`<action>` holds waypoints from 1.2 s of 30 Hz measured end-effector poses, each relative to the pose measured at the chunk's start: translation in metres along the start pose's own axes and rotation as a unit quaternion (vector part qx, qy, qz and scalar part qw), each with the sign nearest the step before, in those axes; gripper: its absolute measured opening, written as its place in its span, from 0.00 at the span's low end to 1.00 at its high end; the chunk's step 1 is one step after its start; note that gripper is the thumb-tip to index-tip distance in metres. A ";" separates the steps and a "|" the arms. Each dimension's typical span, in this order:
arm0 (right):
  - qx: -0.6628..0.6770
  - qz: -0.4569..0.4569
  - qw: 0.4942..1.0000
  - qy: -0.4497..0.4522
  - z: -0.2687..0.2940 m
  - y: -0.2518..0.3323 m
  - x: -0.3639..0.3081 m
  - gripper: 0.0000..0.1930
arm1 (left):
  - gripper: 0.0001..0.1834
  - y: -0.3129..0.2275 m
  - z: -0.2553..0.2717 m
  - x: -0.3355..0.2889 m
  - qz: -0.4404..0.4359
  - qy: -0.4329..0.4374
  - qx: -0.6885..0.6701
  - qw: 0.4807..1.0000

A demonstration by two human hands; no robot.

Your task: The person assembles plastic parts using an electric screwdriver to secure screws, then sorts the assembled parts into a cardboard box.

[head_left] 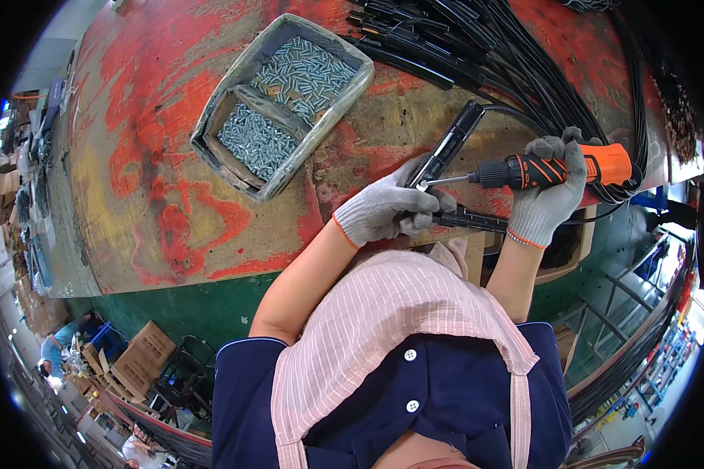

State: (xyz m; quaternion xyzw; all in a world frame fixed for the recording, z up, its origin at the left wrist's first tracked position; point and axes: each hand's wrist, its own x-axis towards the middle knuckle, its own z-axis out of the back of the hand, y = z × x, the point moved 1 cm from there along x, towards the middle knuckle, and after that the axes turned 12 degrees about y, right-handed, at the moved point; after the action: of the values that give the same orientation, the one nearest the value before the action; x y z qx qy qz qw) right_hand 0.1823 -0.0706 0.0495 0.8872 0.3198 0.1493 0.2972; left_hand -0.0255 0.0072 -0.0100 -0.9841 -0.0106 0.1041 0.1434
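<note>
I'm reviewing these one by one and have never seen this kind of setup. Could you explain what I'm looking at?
There is no robot: these are a person's own hands in grey gloves, seen looking down by a wide fisheye camera worn on the head, so straight edges bend. The left hand holds a slim black part. The right hand grips an orange-and-black power driver, its bit pointing toward that part. On the worn red table lie a two-compartment tray of silver screws and bundled black cables.

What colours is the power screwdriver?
The power screwdriver is orange and black with slanted stripes, best seen in the head view.
</note>
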 end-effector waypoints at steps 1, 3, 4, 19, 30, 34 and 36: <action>-0.010 0.006 1.000 -0.001 0.000 0.000 0.000 0.13 | 0.42 0.000 0.001 -0.001 0.006 -0.004 0.029 1.000; -0.019 0.013 1.000 -0.002 -0.002 0.001 -0.002 0.13 | 0.41 0.000 0.004 -0.002 0.012 -0.008 0.058 0.998; -0.032 0.027 0.999 0.006 -0.005 0.001 -0.003 0.14 | 0.39 0.001 0.004 -0.002 0.010 -0.006 0.076 0.997; -0.069 0.087 0.991 0.070 -0.014 0.015 -0.006 0.17 | 0.22 0.004 -0.002 0.004 0.009 -0.095 0.100 0.990; -0.149 0.067 0.957 0.239 -0.057 0.020 -0.030 0.28 | 0.37 0.007 -0.001 0.004 -0.019 -0.091 0.144 0.985; -0.177 0.063 0.956 0.225 -0.055 0.015 -0.034 0.32 | 0.40 0.004 0.000 0.004 -0.008 -0.089 0.115 0.989; -0.171 0.054 0.960 0.215 -0.057 0.012 -0.035 0.32 | 0.40 0.004 0.001 0.004 -0.009 -0.085 0.111 0.990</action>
State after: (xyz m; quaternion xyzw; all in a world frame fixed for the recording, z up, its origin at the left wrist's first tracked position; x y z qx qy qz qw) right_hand 0.1353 -0.0760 0.0986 0.7863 0.2975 0.4048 0.3598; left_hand -0.0221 0.0041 -0.0124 -0.9496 -0.0202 0.1865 0.2510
